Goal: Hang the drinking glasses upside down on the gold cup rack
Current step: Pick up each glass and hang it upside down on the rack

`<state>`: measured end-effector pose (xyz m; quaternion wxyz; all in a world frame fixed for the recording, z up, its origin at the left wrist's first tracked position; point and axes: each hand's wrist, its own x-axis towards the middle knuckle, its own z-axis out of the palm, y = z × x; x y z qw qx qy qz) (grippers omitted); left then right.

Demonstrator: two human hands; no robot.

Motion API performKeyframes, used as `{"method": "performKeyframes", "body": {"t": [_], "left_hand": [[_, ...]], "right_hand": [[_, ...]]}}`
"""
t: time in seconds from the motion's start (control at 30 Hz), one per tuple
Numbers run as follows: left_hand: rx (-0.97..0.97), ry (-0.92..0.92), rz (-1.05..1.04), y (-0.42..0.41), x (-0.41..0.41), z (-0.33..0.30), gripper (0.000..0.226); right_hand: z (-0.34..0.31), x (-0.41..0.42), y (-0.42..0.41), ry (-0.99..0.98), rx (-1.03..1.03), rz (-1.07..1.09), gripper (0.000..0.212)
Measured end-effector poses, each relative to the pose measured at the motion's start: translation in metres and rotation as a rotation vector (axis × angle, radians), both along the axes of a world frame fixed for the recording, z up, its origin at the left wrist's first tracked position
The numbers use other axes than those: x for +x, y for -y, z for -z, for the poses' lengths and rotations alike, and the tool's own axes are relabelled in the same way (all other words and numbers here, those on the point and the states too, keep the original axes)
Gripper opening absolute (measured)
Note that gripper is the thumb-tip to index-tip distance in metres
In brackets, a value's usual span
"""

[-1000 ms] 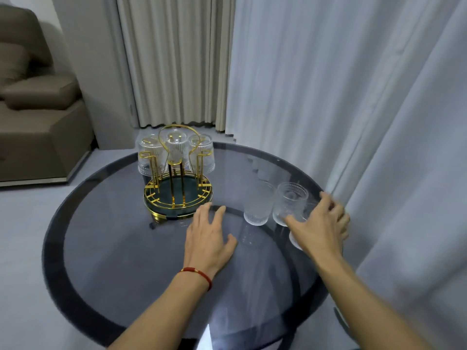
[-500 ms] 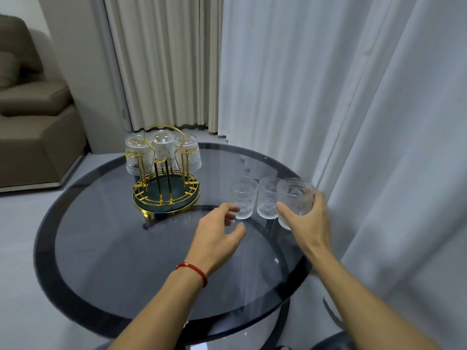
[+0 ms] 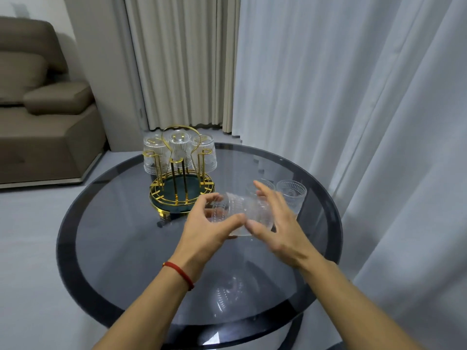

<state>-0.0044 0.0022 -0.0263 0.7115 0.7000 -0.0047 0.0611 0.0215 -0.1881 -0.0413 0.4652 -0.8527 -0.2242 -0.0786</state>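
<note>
A clear ribbed drinking glass (image 3: pixel 236 212) lies on its side in the air above the table, between both hands. My left hand (image 3: pixel 207 232) curls thumb and fingers around its rim end. My right hand (image 3: pixel 276 223) cups its base end, thumb underneath, fingers spread. The gold cup rack (image 3: pixel 180 190) with a dark green base stands just behind the hands. Three glasses (image 3: pixel 179 147) hang upside down on its far pegs, while the near gold pegs are bare. Two more glasses stand upright at the right: one (image 3: pixel 292 195) in full view, the other (image 3: pixel 265 184) mostly hidden by my right fingers.
Everything rests on a round smoked-glass table (image 3: pixel 75 223) with a dark rim. White curtains (image 3: pixel 353 97) hang close along its right and far sides. A brown sofa (image 3: pixel 38 109) stands at the left across grey floor.
My right hand lifted one glass from the row at the right and carried it left, tipping it sideways. My left hand rose from the table and closed on its rim.
</note>
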Motion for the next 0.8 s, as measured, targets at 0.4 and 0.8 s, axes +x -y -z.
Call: {"method": "performKeyframes", "body": {"t": [0.4, 0.8], "left_hand": [[0.354, 0.055, -0.179, -0.071, 0.038, 0.042, 0.042], [1.117, 0.073, -0.233, -0.079, 0.070, 0.092, 0.070]], "right_hand": [[0.006, 0.023, -0.036, -0.267, 0.305, 0.242, 0.073], [-0.092, 0.058, -0.118, 0.138, 0.314, 0.209, 0.066]]}}
